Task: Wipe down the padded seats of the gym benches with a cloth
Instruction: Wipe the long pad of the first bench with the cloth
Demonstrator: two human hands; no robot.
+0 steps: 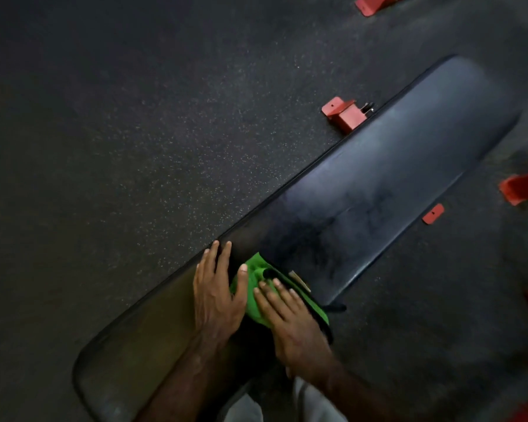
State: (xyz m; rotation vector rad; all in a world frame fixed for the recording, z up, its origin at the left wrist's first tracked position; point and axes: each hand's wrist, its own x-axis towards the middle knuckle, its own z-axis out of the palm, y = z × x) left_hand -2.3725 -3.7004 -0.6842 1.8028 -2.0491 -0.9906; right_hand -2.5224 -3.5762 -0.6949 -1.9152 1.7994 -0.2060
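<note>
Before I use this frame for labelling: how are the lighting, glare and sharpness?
Head view: dim overall; soft bluish sheen on the long black padded bench seat; near end shadowed; bright green cloth and right hand slightly motion-blurred; wide-angle tilt skews the bench.

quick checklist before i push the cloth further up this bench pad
1. Green cloth lying on the bench pad: ok.
2. Right hand flat on the cloth, fingers straight: ok.
3. Left hand beside the cloth, fingers on the pad, thumb touching the cloth: ok.
4. Pad ahead of the cloth free of objects: ok.
5. Cloth spread flat: not ok, it is bunched between the hands.
6. Cloth damp or dry: cannot tell.
</note>
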